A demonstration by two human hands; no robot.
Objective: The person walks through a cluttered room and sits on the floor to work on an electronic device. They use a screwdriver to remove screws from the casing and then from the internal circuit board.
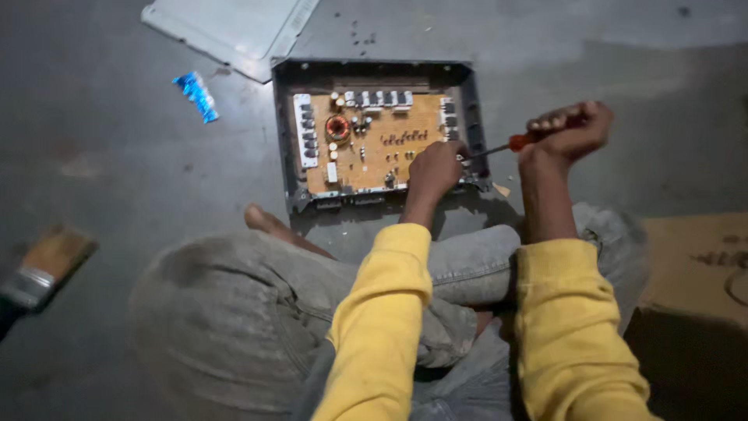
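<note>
An open dark grey casing (288,132) lies on the floor in front of my crossed legs, with a tan circuit board (374,144) inside it. My right hand (567,131) is closed around the red handle of a screwdriver (499,146), whose shaft slants down-left to the board's right edge. My left hand (435,169) rests on the board's lower right corner, fingers curled at the screwdriver tip. A copper coil (337,126) and rows of small components sit on the board.
A light grey cover panel (226,27) lies at the top left. Near it lie a small blue wrapper (198,95) and several dark screws (360,35). A paintbrush (43,265) lies at the left edge. Brown cardboard (693,265) sits to my right.
</note>
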